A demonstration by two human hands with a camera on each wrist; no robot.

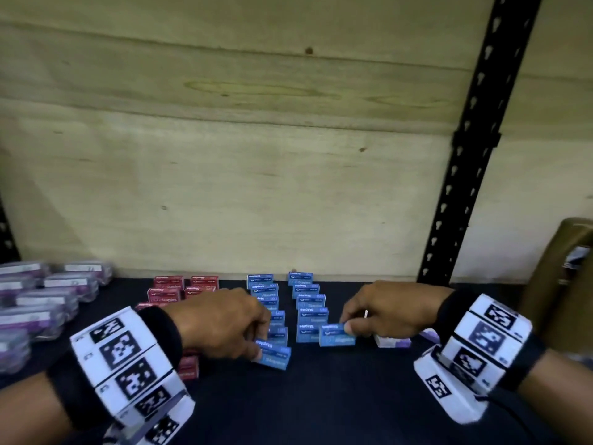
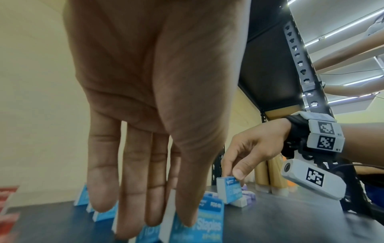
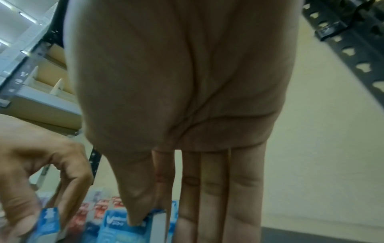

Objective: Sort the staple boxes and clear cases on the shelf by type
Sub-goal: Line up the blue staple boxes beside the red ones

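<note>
My left hand (image 1: pixel 261 346) pinches a blue staple box (image 1: pixel 274 354) between thumb and fingers, at the near end of the left blue column (image 1: pixel 268 300). In the left wrist view the thumb lies on this box's (image 2: pixel 209 225) front. My right hand (image 1: pixel 346 326) pinches a second blue staple box (image 1: pixel 337 335) by its end, next to the near end of the right blue column (image 1: pixel 308 305). The right wrist view shows the thumb on that box (image 3: pixel 120 230). Red staple boxes (image 1: pixel 183 289) stand left of the blue ones, partly hidden by my left hand. Clear cases (image 1: pixel 48 297) with purple contents sit far left.
A white and purple box (image 1: pixel 393 342) lies under my right hand. A brown cardboard package (image 1: pixel 561 277) stands at the right edge. A black perforated upright (image 1: pixel 465 155) rises behind it. The plywood back wall (image 1: pixel 256 155) closes the dark shelf (image 1: pixel 321 396).
</note>
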